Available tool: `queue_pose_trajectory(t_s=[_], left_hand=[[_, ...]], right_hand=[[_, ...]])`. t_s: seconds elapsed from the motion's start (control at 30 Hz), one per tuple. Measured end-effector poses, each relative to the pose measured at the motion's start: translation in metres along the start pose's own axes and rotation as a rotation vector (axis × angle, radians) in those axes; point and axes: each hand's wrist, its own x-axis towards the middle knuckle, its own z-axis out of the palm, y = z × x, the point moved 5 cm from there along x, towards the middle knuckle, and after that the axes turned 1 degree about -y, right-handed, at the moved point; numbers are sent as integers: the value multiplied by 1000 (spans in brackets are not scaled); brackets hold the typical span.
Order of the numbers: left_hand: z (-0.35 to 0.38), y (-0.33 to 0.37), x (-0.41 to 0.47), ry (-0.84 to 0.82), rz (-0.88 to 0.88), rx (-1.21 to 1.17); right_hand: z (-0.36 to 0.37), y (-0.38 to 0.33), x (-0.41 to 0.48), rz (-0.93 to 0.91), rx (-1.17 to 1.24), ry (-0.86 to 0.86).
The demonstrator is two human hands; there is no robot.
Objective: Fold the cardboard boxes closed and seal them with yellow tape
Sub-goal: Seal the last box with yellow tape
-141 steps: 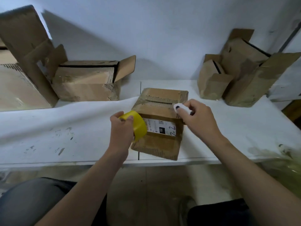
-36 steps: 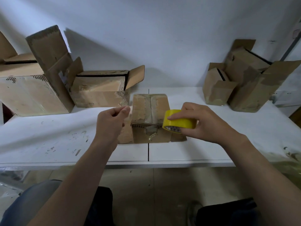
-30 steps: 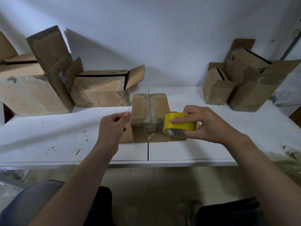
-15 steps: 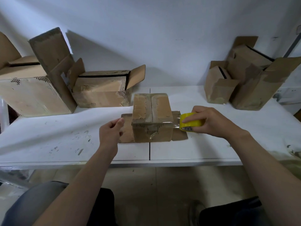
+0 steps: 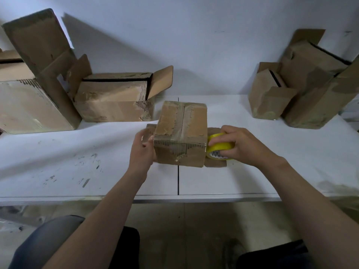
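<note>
A small cardboard box [image 5: 181, 131] stands mid-table with its top flaps folded together. Side flaps lie flat on the table to its left and right. My right hand [image 5: 242, 145] grips the yellow tape roll [image 5: 218, 149] and holds it against the box's right side, over the right flap. A glossy strip of tape runs from the roll across the box's upper front edge. My left hand [image 5: 140, 152] is at the box's left side, thumb on the corner, fingers curled, pinching the tape's end there.
The white table [image 5: 97, 167] has a seam down its middle. Two open boxes [image 5: 114, 101] [image 5: 29, 105] sit at the back left. A group of open boxes [image 5: 303, 90] leans at the back right. The wall is close behind.
My right hand has carried the roll rightwards past the box and down its right side, drawing tape across the front. My left hand has moved in against the box's left side.
</note>
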Motion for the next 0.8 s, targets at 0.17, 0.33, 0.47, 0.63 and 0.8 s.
queue_pose_trajectory(t_s=[0.17,0.33,0.47,0.63,0.8], left_hand=[[-12,14,6,124,93,224],[12,34,-25,197,195,243],[39,40,-41,253,162,597],[61,40,-41,268,97,599],[42,40,-28,351,135,470]], right_hand=[[6,7,5,4,-30,-6],[18,6,9,54,-20,-1],[25,-1,7,168,19,28],[26,-15,6,133,6,49],[26,-11,2,125,22,43]])
